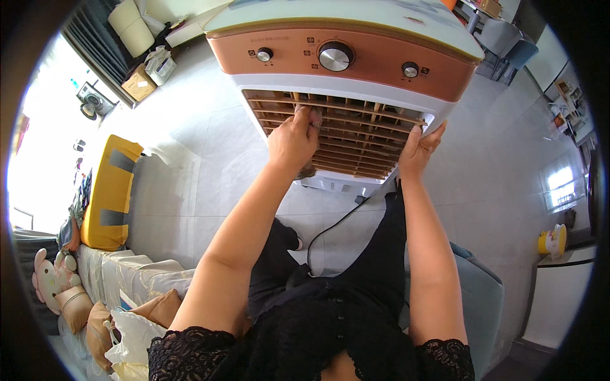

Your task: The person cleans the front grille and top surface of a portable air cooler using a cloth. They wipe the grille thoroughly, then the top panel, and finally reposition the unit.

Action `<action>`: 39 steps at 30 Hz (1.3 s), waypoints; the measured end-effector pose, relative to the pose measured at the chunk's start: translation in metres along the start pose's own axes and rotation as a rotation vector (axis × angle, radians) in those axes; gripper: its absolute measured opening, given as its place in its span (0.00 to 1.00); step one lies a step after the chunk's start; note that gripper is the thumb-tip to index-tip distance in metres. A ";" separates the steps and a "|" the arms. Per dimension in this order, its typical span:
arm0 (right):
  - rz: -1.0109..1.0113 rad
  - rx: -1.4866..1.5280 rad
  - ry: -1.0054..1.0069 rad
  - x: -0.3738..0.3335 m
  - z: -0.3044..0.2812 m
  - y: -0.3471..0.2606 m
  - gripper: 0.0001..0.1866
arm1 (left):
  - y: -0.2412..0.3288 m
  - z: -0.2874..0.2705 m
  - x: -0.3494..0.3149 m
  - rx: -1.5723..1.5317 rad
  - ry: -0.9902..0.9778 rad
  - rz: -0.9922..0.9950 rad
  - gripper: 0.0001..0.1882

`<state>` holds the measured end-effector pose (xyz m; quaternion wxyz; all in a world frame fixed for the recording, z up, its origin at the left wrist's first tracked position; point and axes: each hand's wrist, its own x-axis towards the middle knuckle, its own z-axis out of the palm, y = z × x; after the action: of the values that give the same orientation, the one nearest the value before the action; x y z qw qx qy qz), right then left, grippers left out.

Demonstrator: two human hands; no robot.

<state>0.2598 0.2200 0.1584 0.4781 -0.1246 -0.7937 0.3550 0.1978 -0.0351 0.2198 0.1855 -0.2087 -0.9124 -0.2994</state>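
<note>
In front of me stands an air cooler with a copper-coloured control panel, three round knobs and a white body. Brown slats cross its front grille. My left hand is closed at the grille's upper left, its fingertips against the slats. A crumpled brownish cloth shows below that hand, and a pinkish bit of it seems to poke out by the fingers; most is hidden. On the other side, my right hand grips the cooler's right front edge, thumb on the grille frame and fingers around the side.
A black cord runs over the tiled floor between my legs. Left are a yellow stool-like piece and a covered sofa with cushions and a plastic bag. A grey-blue chair is beneath me. A yellow bucket stands far right.
</note>
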 end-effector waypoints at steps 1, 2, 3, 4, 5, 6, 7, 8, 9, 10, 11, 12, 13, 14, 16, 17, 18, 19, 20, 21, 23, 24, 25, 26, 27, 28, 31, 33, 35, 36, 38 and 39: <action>-0.022 -0.005 0.011 0.000 0.000 0.003 0.41 | 0.005 -0.004 0.002 0.017 -0.065 -0.059 0.17; -0.044 -0.010 0.022 -0.002 0.001 0.007 0.41 | 0.010 -0.005 0.003 0.034 -0.129 -0.118 0.18; -0.068 -0.014 0.036 -0.001 0.001 0.009 0.40 | 0.009 -0.006 0.006 -0.028 -0.059 -0.088 0.18; -0.042 0.008 0.042 0.000 0.001 0.010 0.40 | 0.012 -0.006 0.006 -0.090 0.050 0.025 0.17; -0.016 0.030 0.047 0.000 0.001 0.010 0.40 | 0.016 -0.006 0.003 -0.153 0.158 0.139 0.15; 0.017 0.050 0.047 -0.003 0.001 0.006 0.40 | 0.021 -0.007 0.000 -0.214 0.259 0.247 0.14; 0.046 0.036 0.036 -0.004 0.001 0.003 0.40 | 0.032 -0.010 0.004 -0.244 0.298 0.242 0.12; 0.076 0.022 0.025 -0.003 0.001 -0.002 0.40 | 0.033 -0.005 0.008 -0.172 0.189 0.161 0.12; 0.099 0.010 0.013 0.000 -0.001 -0.007 0.40 | 0.035 -0.003 0.014 -0.099 0.085 0.080 0.12; 0.084 -0.004 0.021 0.000 -0.001 -0.005 0.40 | 0.039 -0.001 0.017 -0.026 -0.019 -0.002 0.12; 0.069 -0.018 0.028 -0.002 0.000 -0.001 0.41 | 0.047 0.001 0.016 -0.147 0.005 0.013 0.14; 0.051 -0.025 0.039 0.000 0.002 -0.001 0.41 | 0.046 0.009 0.018 -0.266 -0.034 0.048 0.17; 0.057 -0.023 0.041 -0.001 0.001 0.000 0.41 | 0.057 0.016 0.019 -0.270 -0.102 0.022 0.19; 0.062 -0.022 0.044 -0.001 0.000 0.000 0.41 | 0.071 0.025 0.020 -0.274 -0.171 -0.004 0.20; 0.076 -0.009 0.039 -0.001 0.000 -0.002 0.41 | 0.094 0.030 0.019 -0.337 -0.173 -0.033 0.22; 0.084 -0.008 0.037 -0.002 0.000 -0.002 0.41 | 0.098 0.024 0.020 -0.453 -0.178 -0.036 0.23; 0.091 -0.008 0.038 -0.001 -0.001 -0.001 0.41 | 0.097 0.026 0.019 -0.498 -0.145 -0.030 0.23; 0.070 -0.013 0.040 -0.001 0.000 0.001 0.41 | 0.092 0.030 0.016 -0.543 -0.112 -0.024 0.22; 0.050 -0.018 0.043 -0.002 0.001 0.004 0.42 | 0.086 0.035 0.011 -0.587 -0.079 -0.018 0.22; 0.031 -0.027 0.050 -0.002 0.001 0.007 0.42 | 0.082 0.035 0.005 -0.556 0.055 0.103 0.20; 0.014 0.017 0.080 0.001 0.004 0.009 0.42 | 0.084 0.037 -0.003 -0.685 -0.013 0.137 0.20; 0.008 0.035 0.091 -0.001 0.005 0.010 0.43 | 0.086 0.036 -0.007 -0.752 -0.052 0.149 0.20; 0.021 0.030 0.081 -0.002 0.004 0.009 0.43 | 0.100 0.026 -0.006 -0.701 -0.027 0.193 0.20; 0.034 0.025 0.070 0.000 0.003 0.006 0.43 | 0.101 0.034 -0.002 -0.550 -0.035 0.212 0.19; 0.042 0.027 0.061 0.002 0.002 0.002 0.43 | 0.107 0.037 0.003 -0.410 -0.117 0.153 0.18; 0.062 0.031 0.060 0.001 0.002 0.001 0.43 | 0.111 0.038 0.005 -0.269 -0.198 0.093 0.18; 0.096 0.055 0.060 0.000 0.002 0.004 0.43 | 0.112 0.050 -0.001 -0.334 -0.107 0.121 0.17; 0.090 0.088 0.052 -0.002 0.003 0.006 0.43 | 0.103 0.052 -0.014 -0.443 -0.026 0.217 0.17; 0.080 0.069 0.044 -0.001 0.002 0.006 0.43 | 0.086 0.064 -0.021 -0.528 0.085 0.296 0.18; 0.082 0.058 0.035 -0.003 0.001 0.005 0.43 | 0.083 0.059 -0.023 -0.524 0.117 0.266 0.20; 0.031 0.025 0.026 -0.002 0.000 0.005 0.44 | 0.063 0.053 -0.019 -0.449 -0.116 -0.033 0.23; 0.003 0.013 0.018 -0.002 0.001 0.003 0.44 | 0.046 0.058 -0.017 -0.493 -0.019 0.033 0.22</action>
<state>0.2599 0.2208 0.1548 0.4856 -0.1260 -0.7867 0.3597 0.2227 0.0301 0.1898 0.1255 -0.2655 -0.8098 -0.5079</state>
